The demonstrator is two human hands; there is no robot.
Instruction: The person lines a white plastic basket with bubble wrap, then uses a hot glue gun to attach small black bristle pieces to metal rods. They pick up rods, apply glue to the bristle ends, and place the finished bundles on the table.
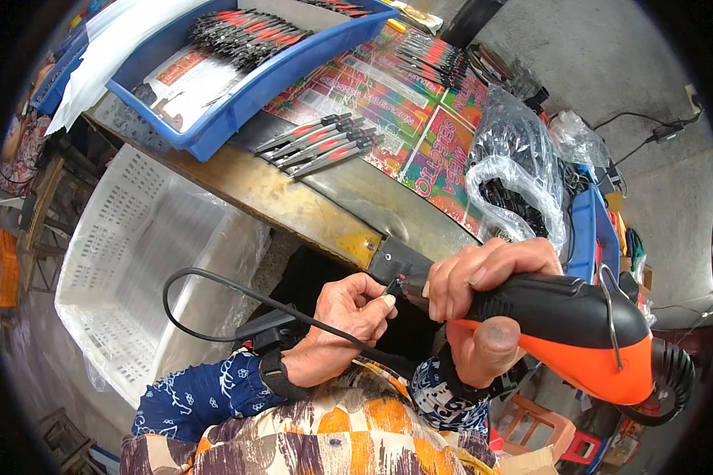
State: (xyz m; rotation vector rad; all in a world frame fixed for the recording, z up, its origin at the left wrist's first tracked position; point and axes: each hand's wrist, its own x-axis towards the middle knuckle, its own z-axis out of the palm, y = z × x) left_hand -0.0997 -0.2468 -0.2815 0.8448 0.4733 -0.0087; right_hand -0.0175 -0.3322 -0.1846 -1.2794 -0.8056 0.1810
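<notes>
My right hand is wrapped round an orange and black corded power tool with a metal hook at its rear. The front end of the tool is mostly hidden by my fingers, so its exact kind cannot be made out. My left hand is closed in a pinch on a small dark piece with a hint of red, held right by the tool's front end. Beyond my hands, several slim grey, black and red pen-like parts lie in a row on the metal table edge.
A blue tray with a pile of similar parts stands at the far left. Colourful printed sheet covers the table, with more parts and a clear plastic bag. A white perforated crate sits left. A black cable loops by my left wrist.
</notes>
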